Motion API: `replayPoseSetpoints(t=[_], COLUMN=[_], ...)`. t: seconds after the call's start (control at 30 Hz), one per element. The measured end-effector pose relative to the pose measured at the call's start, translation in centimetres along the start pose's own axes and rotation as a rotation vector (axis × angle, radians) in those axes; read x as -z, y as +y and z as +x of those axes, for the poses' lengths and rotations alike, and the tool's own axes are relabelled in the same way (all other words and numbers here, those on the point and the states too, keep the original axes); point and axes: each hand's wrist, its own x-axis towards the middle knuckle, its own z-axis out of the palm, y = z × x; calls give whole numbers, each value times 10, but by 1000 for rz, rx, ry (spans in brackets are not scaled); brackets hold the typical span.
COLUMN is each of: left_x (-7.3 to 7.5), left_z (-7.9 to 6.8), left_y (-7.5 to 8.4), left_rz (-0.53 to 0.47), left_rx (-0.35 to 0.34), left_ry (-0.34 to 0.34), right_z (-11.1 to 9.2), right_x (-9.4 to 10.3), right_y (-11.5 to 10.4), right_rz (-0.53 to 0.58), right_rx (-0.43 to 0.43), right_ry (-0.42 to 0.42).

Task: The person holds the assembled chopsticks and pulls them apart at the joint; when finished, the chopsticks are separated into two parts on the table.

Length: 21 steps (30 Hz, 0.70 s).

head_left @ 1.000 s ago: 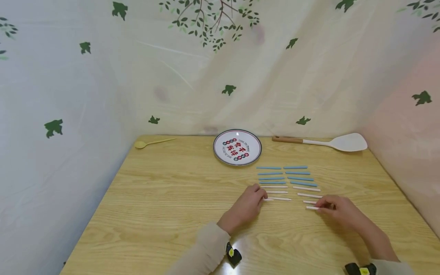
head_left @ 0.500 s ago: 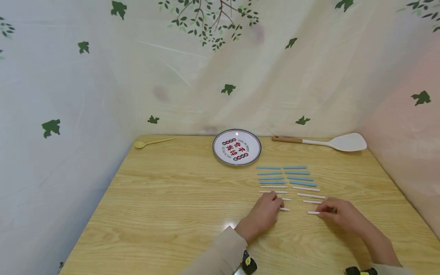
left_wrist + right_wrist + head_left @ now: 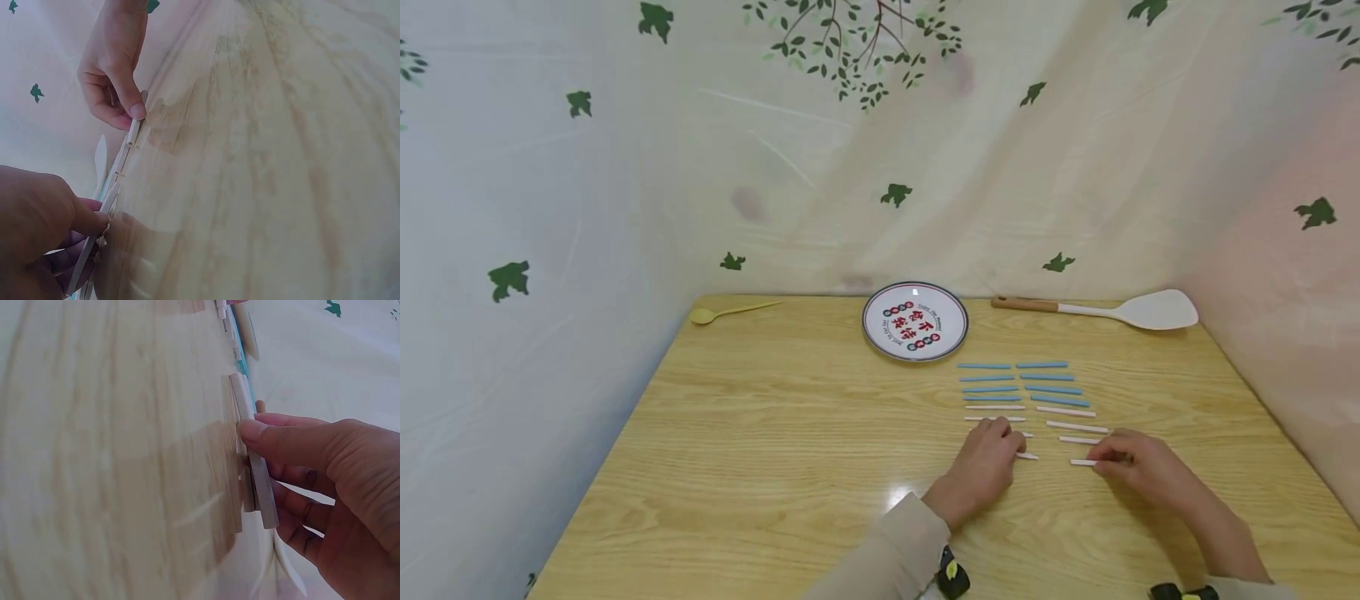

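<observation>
Between thumb and fingers, my left hand (image 3: 981,462) pinches a thin white stick (image 3: 1027,457) low over the table; in the left wrist view that stick (image 3: 84,259) slants across the fingers. My right hand (image 3: 1142,467) pinches another white stick (image 3: 1082,462) at the near end of the right column, its outer part hidden by the fingers in the head view. The right wrist view shows the thumb pressed on this stick (image 3: 259,481). Beyond the hands lie several white sticks (image 3: 995,407) and several blue sticks (image 3: 988,378), in two columns. The left hand partly covers some white ones.
At the back of the wooden table (image 3: 760,467) stands a round printed plate (image 3: 951,337). A spatula with a wooden handle (image 3: 1157,311) lies at the back right, a small yellow spoon (image 3: 703,317) at the back left. A patterned cloth (image 3: 805,208) rises behind and at both sides.
My left hand has come nearer and to the right, from the third white row to the nearest row, where a stick now shows in it. The right hand and its stick have shifted slightly nearer.
</observation>
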Motion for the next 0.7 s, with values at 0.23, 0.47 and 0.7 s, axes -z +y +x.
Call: replayPoseSetpoints(t=[0.23, 0.47, 0.7], left_x=[0, 6, 37], left_z=[1, -3, -17], left_y=[2, -1, -36], left_rz=[-18, -3, -105], left_rx=[20, 15, 73], left_ry=[-13, -10, 102], right_z=[0, -1, 8], right_x=[0, 3, 21], right_y=[-1, -4, 0], right_rz=[-9, -36, -149], right_rx=[27, -16, -79], right_ry=[17, 5, 101])
